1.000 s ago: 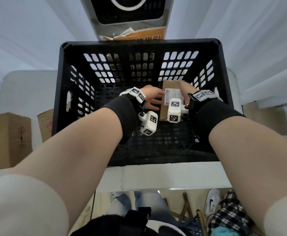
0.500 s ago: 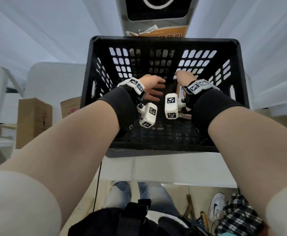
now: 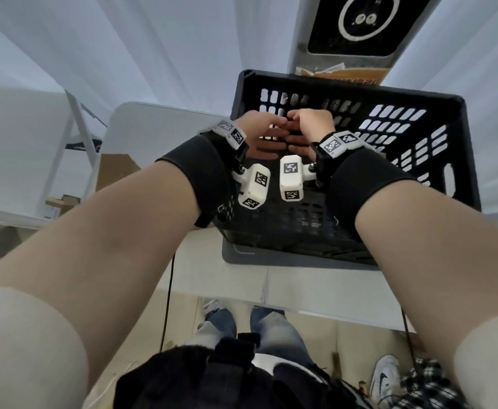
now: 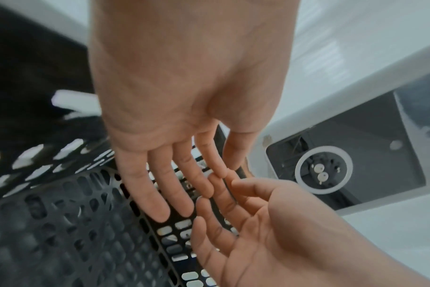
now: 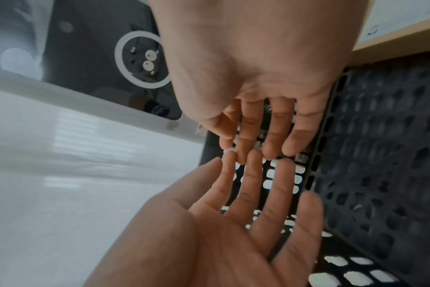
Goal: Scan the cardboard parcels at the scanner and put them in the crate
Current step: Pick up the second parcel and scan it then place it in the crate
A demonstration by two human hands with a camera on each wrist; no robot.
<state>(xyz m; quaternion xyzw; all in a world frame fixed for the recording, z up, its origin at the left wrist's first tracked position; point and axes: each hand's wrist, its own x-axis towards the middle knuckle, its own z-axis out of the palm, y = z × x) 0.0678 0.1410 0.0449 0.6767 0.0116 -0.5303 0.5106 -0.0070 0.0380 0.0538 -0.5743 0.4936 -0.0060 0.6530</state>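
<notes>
The black crate (image 3: 436, 137) holds a labelled cardboard parcel (image 5: 403, 25) on its floor. Left hand (image 3: 256, 128) and right hand (image 3: 312, 125) hover over its far-left corner, fingers loosely extended, fingertips meeting, holding nothing. The scanner (image 3: 359, 22) stands beyond the crate.

White table (image 3: 315, 286) under a black slotted crate (image 3: 460, 149)

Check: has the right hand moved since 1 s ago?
Yes. The right hand let go of the parcel and rose from low inside the crate toward its far wall, now empty, fingers meeting the left hand.
</notes>
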